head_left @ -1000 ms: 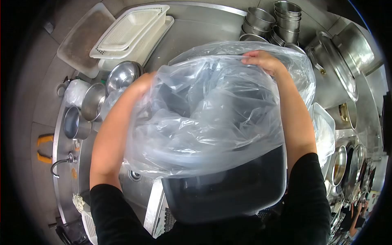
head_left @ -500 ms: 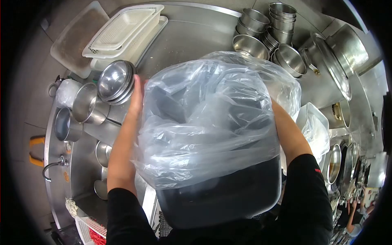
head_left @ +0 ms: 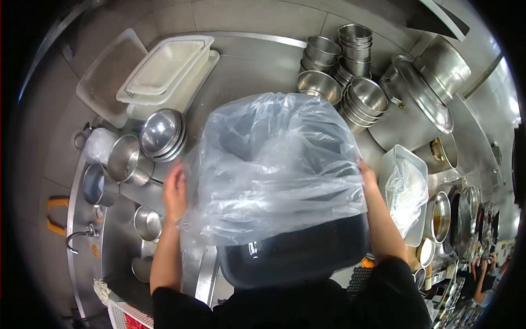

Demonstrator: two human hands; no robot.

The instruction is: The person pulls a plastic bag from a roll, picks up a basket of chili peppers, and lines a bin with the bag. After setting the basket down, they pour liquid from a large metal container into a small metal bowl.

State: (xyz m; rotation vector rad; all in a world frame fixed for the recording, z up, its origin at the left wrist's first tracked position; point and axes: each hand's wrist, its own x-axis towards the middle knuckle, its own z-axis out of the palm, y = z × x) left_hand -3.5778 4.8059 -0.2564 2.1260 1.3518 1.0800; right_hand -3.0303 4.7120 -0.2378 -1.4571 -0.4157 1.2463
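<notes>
A dark rectangular tub (head_left: 296,255) is in front of my body, with a clear plastic bag (head_left: 279,164) draped over its far part and sides. My left hand (head_left: 175,189) is at the bag's left side, fingers slightly blurred and apart, with no grip on the plastic visible. At the right side, my right hand (head_left: 367,176) touches the edge of the bag; its fingers are partly hidden by the plastic. The near part of the tub shows bare below the bag's edge.
White baskets (head_left: 164,68) lie at the back left, near stacked metal bowls (head_left: 160,133). Steel pots (head_left: 355,52) stand at the back right beside a large lidded pot (head_left: 424,93). A white container (head_left: 417,164) holds plastic. A tap (head_left: 82,233) is at left. A person (head_left: 483,279) shows far right.
Both hands have moved nearer to me along the tub's sides. The bag's far part has drawn in from the back right, uncovering more bowls and the white container.
</notes>
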